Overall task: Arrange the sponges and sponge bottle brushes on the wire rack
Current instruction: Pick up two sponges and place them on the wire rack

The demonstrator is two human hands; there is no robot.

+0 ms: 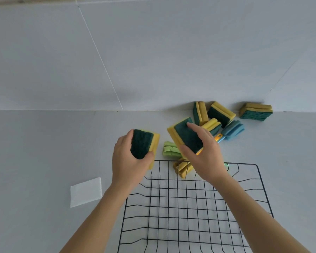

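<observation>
My left hand (129,161) grips a yellow sponge with a dark green scrub side (142,143), held just beyond the far left corner of the black wire rack (181,207). My right hand (204,152) holds a second yellow and green sponge (182,134) above the rack's far edge. Beneath that hand lie a green sponge brush head (170,149) and a yellow sponge brush head (181,168), partly hidden. A blue sponge brush (233,130) with an orange and blue handle lies behind. Several more sponges (221,112) sit by the wall, one apart at the right (255,111).
A white paper rectangle (86,191) lies on the grey counter left of the rack. The grey tiled wall (153,61) rises right behind the pile of sponges. The rack's floor holds nothing.
</observation>
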